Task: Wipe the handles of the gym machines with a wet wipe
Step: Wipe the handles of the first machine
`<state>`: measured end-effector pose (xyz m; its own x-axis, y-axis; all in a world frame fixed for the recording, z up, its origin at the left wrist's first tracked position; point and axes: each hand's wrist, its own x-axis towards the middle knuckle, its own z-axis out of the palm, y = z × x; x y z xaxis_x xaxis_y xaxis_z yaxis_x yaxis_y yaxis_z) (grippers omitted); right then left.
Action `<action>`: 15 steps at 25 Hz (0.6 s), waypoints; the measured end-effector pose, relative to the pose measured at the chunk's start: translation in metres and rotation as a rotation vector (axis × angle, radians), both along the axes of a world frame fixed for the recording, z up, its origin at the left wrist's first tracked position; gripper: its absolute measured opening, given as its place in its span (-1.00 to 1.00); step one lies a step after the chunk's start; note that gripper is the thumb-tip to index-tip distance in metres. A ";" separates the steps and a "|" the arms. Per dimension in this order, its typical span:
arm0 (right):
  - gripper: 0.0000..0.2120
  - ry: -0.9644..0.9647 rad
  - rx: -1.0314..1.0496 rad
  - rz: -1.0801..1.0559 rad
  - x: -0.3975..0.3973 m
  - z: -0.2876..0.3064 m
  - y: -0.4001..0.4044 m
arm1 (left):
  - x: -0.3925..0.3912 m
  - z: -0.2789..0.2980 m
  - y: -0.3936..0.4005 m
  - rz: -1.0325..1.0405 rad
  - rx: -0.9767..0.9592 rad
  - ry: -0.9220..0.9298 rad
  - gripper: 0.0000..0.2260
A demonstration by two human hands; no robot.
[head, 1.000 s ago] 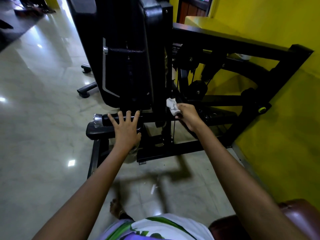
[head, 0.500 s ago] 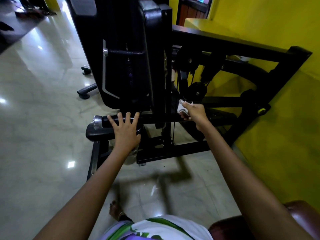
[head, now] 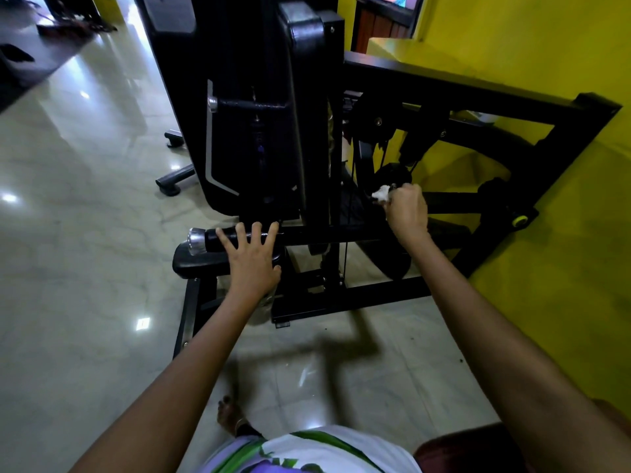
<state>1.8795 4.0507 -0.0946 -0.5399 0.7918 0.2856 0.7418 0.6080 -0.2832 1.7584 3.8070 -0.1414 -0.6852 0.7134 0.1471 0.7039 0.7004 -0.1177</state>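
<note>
Handle [head: 218, 241]: black grip with chrome end cap, long axis running left–right, low on the gym machine [head: 259, 138].
Left hand [head: 251, 259]: fingers straight and spread, resting on the handle.
Right hand [head: 406, 209]: well apart to the right, pinching the wet wipe [head: 381, 192] against the frame.
Next move: wipe must travel left – the left hand is nearer.

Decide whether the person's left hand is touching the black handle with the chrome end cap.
Touching. The head view shows the left hand lying flat, fingers spread across the black handle.
</note>
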 end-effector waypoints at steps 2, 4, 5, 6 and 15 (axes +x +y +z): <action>-0.78 -0.126 0.023 0.096 -0.002 -0.011 -0.016 | 0.000 0.000 0.000 0.002 -0.008 0.001 -0.26; -0.78 -0.132 -0.070 0.172 -0.002 -0.027 -0.038 | 0.001 -0.001 0.000 0.003 -0.010 0.009 -0.26; -0.76 -0.077 -0.078 0.200 -0.002 -0.034 -0.048 | 0.000 -0.001 0.001 0.003 -0.008 0.014 -0.26; -0.70 -0.021 -0.062 0.232 -0.002 -0.038 -0.056 | 0.000 -0.001 0.001 0.003 -0.004 0.017 -0.26; -0.79 0.215 -0.067 0.054 0.010 -0.014 -0.026 | 0.000 0.000 0.001 -0.004 0.002 0.010 -0.26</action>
<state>1.8900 4.0242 -0.1087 -0.5146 0.7841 0.3469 0.6266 0.6201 -0.4721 1.7582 3.8077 -0.1412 -0.6809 0.7157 0.1554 0.7056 0.6979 -0.1228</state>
